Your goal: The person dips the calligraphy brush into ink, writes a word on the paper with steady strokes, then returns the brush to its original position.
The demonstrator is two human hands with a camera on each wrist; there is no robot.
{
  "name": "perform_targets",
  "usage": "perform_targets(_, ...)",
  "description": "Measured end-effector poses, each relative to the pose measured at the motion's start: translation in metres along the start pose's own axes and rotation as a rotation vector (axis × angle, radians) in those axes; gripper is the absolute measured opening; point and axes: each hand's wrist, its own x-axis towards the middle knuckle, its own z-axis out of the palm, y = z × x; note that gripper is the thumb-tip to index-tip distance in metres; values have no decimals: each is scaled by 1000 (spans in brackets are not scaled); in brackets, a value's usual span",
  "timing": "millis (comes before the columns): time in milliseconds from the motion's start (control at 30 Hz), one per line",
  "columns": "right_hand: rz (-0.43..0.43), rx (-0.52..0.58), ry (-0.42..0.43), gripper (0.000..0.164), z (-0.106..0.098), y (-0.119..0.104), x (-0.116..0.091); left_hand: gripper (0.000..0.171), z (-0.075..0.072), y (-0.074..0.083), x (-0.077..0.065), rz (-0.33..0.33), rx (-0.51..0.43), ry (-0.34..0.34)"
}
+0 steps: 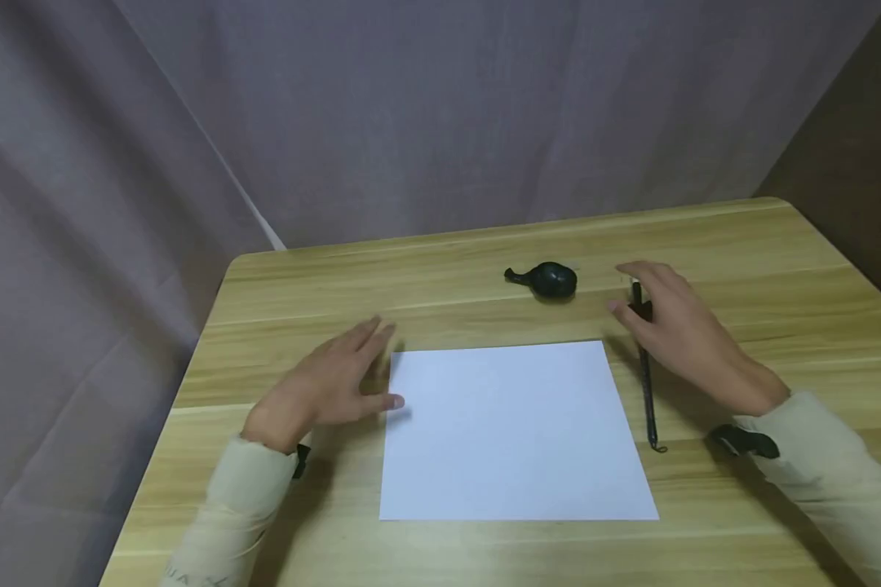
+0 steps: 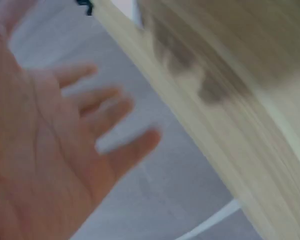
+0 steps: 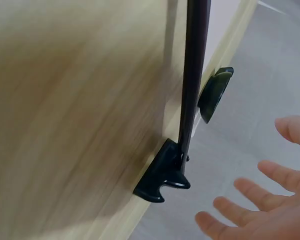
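Observation:
A white sheet of paper lies on the wooden table. Over its left edge hovers my left hand, fingers spread and thumb above the paper; the left wrist view shows its palm holding nothing. To the right of the sheet a dark calligraphy brush leans with its upper part on a black notched brush rest, a small loop at its near end. My right hand is beside the rest, thumb and fingers apart around the brush's far end. In the right wrist view this hand has loosely extended fingers, apart from the brush.
A black, glossy gourd-shaped dish with a narrow neck sits beyond the paper, near the table's back edge. Behind the table hangs a grey curtain. A dark brown surface borders the right side.

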Motion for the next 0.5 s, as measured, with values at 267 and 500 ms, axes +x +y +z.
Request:
perform_targets(267,-84,-15,91,43,2,0,-8,125,1,19,-13,55,-95,-172)
perform_targets(500,-211,-91,116,34,4,2,-9,137,12,28,-23,60,-95,-234)
